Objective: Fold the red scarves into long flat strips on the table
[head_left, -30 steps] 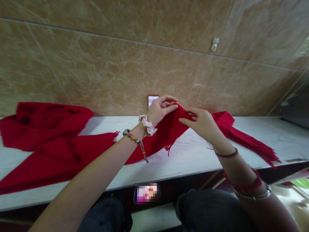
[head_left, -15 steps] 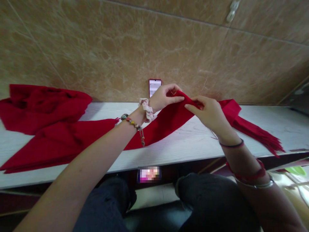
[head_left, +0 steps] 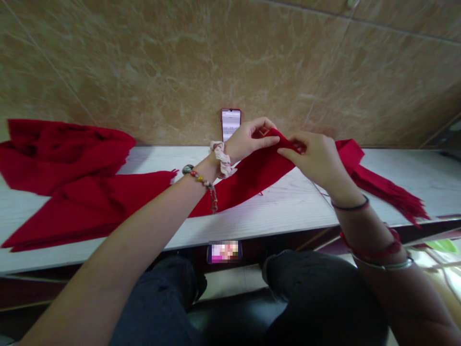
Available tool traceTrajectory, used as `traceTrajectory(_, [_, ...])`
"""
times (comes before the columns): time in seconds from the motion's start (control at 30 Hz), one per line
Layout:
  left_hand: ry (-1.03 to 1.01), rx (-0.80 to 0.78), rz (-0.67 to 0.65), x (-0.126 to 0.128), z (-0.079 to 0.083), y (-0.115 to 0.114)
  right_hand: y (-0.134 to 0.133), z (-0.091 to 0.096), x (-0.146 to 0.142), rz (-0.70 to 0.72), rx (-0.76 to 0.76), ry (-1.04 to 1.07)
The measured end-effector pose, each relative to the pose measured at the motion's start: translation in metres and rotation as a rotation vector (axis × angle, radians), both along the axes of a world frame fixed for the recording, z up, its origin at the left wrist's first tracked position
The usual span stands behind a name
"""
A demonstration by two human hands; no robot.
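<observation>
A long red scarf lies across the white table, its fringed end trailing to the right. My left hand pinches a raised fold of the scarf near the wall, fingers closed on the cloth. My right hand grips the same fold just to the right, fingers curled around it. Both hands almost touch at the fold's peak. A scrunchie and a bead bracelet sit on my left wrist; bands circle my right wrist.
More red cloth is bunched at the far left of the table, and a flat red piece spreads in front of it. A phone leans upright against the marble wall behind my hands. My knees are under the table's front edge.
The fringe that hung below the fold has been drawn up under it. My hands have closed in on the fold's peak. The view has tilted down slightly.
</observation>
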State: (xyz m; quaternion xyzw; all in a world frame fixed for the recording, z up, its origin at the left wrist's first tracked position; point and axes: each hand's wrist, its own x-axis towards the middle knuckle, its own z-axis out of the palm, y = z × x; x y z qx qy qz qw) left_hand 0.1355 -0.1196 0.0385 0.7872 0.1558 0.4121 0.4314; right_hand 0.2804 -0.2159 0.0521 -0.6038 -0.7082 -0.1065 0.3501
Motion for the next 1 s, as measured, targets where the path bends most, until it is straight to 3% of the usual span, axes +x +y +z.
traceTrajectory(0.2, [0.296,-0.124,-0.252,-0.015,-0.016,0.021,-0.002,0.004,0.003,0.055,0.046,0.055])
traceTrajectory(0.33, [0.37,-0.233,-0.224,-0.025,-0.019,0.024,0.002,0.001,0.011,0.042,0.008,0.149])
traceTrajectory(0.47, [0.369,-0.435,-0.259,-0.03,-0.022,0.013,0.018,-0.015,0.025,0.055,-0.055,0.288])
traceTrajectory(0.6, [0.363,-0.626,-0.281,-0.029,-0.033,0.004,0.036,-0.037,0.037,0.096,-0.12,0.389])
traceTrajectory(0.73, [0.386,-0.75,-0.286,-0.026,-0.044,0.005,0.041,-0.043,0.039,0.182,-0.139,0.406])
traceTrajectory(0.9, [0.403,-0.698,-0.311,-0.021,-0.053,0.015,0.044,-0.045,0.047,0.129,-0.17,0.4])
traceTrajectory(1.0, [0.441,-0.495,-0.24,-0.015,-0.064,0.026,0.049,-0.06,0.06,0.025,-0.265,0.355])
